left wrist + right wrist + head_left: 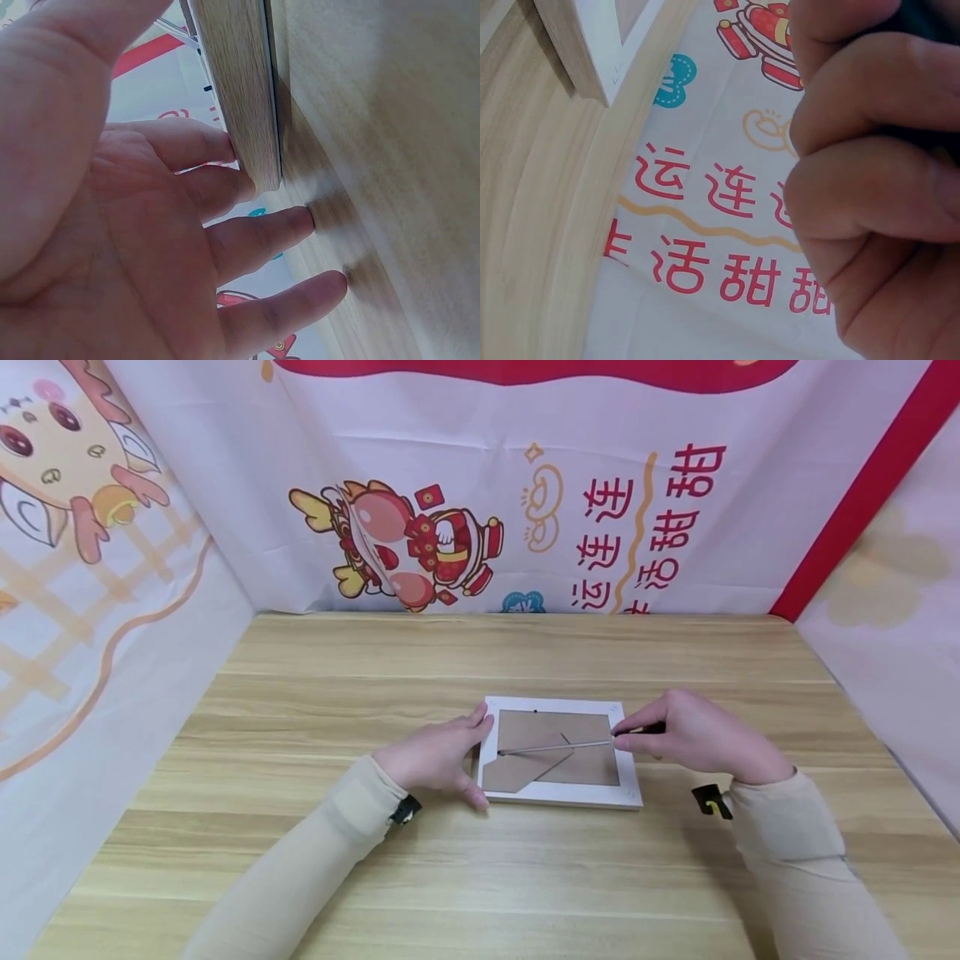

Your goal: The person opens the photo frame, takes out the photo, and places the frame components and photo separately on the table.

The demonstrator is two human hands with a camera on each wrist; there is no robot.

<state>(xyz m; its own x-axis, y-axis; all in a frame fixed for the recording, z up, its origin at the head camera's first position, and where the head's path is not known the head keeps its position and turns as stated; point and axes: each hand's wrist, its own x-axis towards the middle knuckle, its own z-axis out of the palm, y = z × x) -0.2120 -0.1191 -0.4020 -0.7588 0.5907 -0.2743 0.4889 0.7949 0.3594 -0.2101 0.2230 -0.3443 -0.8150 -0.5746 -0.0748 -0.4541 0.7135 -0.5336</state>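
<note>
A white-bordered picture frame [630, 787] lies back side up on the table, its brown backing board [536, 727] showing. My left hand [435, 756] rests against the frame's left edge, thumb near the front corner. In the left wrist view, two fingertips of that left hand [157, 225] touch the frame's wooden side [236, 82]; the other fingertips are at the tabletop. My right hand [693, 735] grips the dark handle of a screwdriver [555, 747]. Its long thin shaft crosses low over the board, with the tip at a small dark tab by the left border.
The wood-grain table [420, 885] extends around the frame. Behind it hangs a printed white cloth [465, 443] with red lettering, and another patterned cloth [90, 610] covers the left side. Black straps sit at both wrists.
</note>
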